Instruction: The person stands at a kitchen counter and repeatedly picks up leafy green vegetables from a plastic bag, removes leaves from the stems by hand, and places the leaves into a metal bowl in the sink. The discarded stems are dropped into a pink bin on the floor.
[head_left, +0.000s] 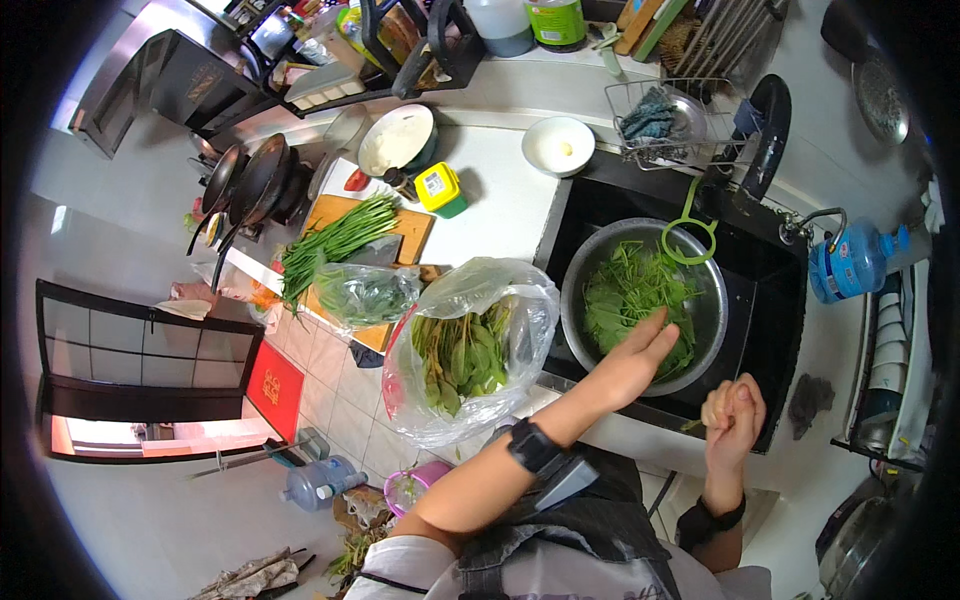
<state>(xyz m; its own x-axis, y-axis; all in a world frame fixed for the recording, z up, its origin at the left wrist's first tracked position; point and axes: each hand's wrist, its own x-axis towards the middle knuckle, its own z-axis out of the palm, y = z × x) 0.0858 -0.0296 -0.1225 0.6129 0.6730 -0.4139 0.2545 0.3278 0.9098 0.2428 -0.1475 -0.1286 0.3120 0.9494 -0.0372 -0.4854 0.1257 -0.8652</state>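
My left hand reaches over a metal bowl in the black sink, its fingers extended and apart at the leafy greens inside. No item shows in its grip. Near the sink's front edge, my right hand is raised with its fingers curled in; nothing is seen in it. A green plastic ring-shaped tool hangs from the faucet over the bowl's far rim. Left of the sink, an open clear plastic bag holds more stemmed leafy greens.
Farther left, a wooden cutting board bears green stalks and a bagged vegetable. A white bowl stands behind the sink, beside a wire rack. A black faucet arches at the sink's back right.
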